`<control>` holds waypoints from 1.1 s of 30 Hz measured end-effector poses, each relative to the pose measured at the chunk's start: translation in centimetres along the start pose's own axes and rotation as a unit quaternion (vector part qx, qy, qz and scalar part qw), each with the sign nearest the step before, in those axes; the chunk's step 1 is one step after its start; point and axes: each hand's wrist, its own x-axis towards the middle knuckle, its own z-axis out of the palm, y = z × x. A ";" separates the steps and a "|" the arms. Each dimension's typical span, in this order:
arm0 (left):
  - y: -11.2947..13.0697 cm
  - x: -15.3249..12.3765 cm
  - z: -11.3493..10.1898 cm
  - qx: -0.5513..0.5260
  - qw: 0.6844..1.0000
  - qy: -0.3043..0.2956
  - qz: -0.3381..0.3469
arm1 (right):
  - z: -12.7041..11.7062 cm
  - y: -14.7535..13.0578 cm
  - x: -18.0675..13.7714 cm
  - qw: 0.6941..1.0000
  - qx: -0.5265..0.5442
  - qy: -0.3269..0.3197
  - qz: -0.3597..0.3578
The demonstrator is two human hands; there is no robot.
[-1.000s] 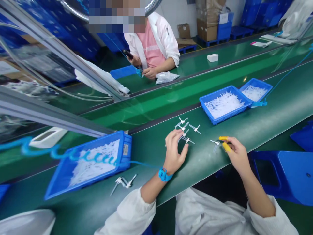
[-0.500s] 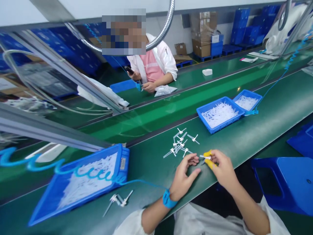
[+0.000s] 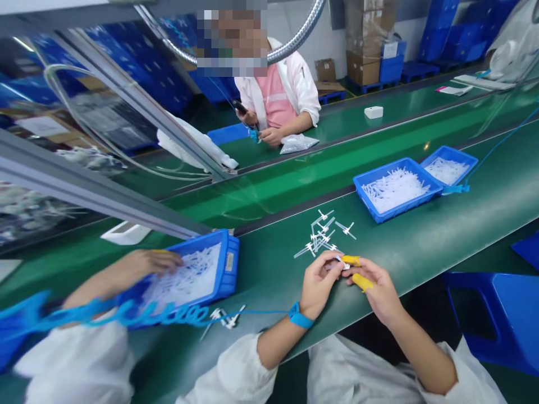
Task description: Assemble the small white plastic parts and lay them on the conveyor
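Observation:
My left hand (image 3: 316, 285), with a blue wrist strap (image 3: 300, 317), and my right hand (image 3: 376, 287), with yellow finger cots, meet over the green table edge. Both pinch one small white plastic part (image 3: 342, 262) between their fingertips. Just beyond them lies a loose pile of white cross-shaped parts (image 3: 323, 233). A few more white parts (image 3: 225, 318) lie near my left forearm.
A co-worker's hand (image 3: 145, 262) reaches into a blue tray of white parts (image 3: 229, 264) at my left, trailing a blue coiled cord (image 3: 126, 314). Two more blue trays (image 3: 398, 188) sit at the right. Another person sits across the conveyor (image 3: 295, 179). A blue stool (image 3: 497, 317) stands right.
My hands have come together on one white part, after the left hand left the pile. A co-worker's arm has entered at the left and reached into the near tray.

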 end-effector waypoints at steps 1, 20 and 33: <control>0.1 0.0 -0.1 0.006 1.000 0.011 0.015 | -0.1 0.1 0.0 1.000 -0.001 -0.001 -0.008; 1.2 0.0 -1.1 0.317 0.918 -0.028 0.236 | 1.3 0.3 -1.6 0.894 -0.401 -0.120 -0.160; 0.8 0.1 -1.1 0.254 0.957 -0.014 0.139 | 1.6 -0.6 -1.2 0.916 -0.366 -0.113 -0.119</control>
